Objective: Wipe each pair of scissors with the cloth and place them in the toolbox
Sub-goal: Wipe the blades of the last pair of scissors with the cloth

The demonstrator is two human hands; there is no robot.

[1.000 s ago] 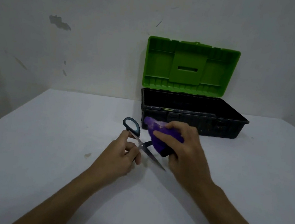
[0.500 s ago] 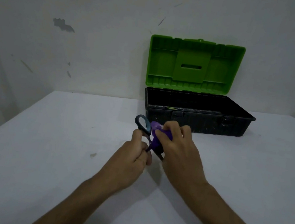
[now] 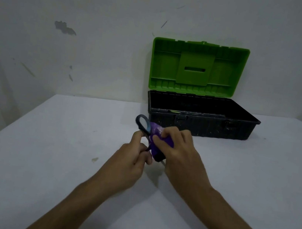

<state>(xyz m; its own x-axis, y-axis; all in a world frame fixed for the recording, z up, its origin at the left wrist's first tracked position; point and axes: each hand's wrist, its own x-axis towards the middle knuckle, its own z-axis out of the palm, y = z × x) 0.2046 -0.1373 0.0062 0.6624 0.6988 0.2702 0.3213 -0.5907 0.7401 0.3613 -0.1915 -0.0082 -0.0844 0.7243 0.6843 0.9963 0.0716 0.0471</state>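
Fig.: wiping step, head view. Centre of frame: left hand is closed on the handle end of the scissors, one grey finger loop sticking up above the fingers; this probably steadies the tool so the other hand can rub along it. Right hand is wrapped round the purple cloth, pinching it over the blades w/ thumb in front; only a short bit of blade shows below the cloth. Both hands are raised just above the white table, presumably to reach both blade faces. Toolbox sits just behind the hands, centre-right, against the wall; its green lid stands upright, so the black tray is open for drop-in. A small greenish item lies inside near the front wall; can't tell what. No other scissors visible. Judged stage: wipe under way, placing not yet done.
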